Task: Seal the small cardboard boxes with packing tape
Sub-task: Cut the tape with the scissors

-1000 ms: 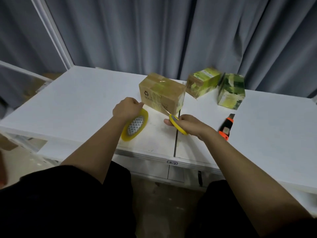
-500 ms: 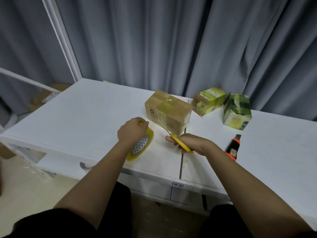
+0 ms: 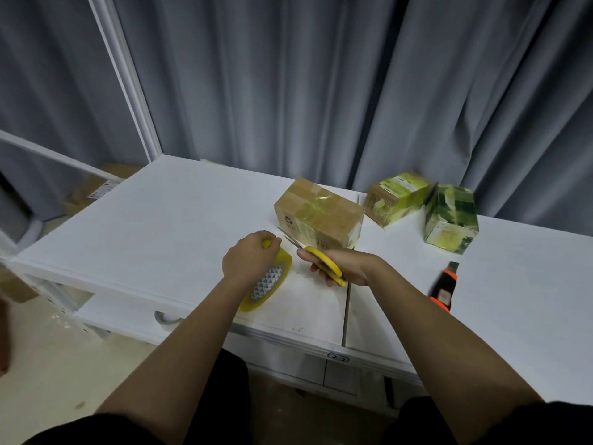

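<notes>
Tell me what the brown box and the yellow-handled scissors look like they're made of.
Brown box: likely matte corrugated cardboard, given the recycling mark, with glossy clear tape glinting on top. Yellow-handled scissors: grey blades look like metal; smooth yellow handles are probably plastic.

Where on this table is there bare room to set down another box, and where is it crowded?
Bare: the broad white table left of the left hand and brown box, and the stretch right of the utility knife. Crowded: the middle, where tape roll, scissors in the right hand, and two green boxes cluster.
</notes>
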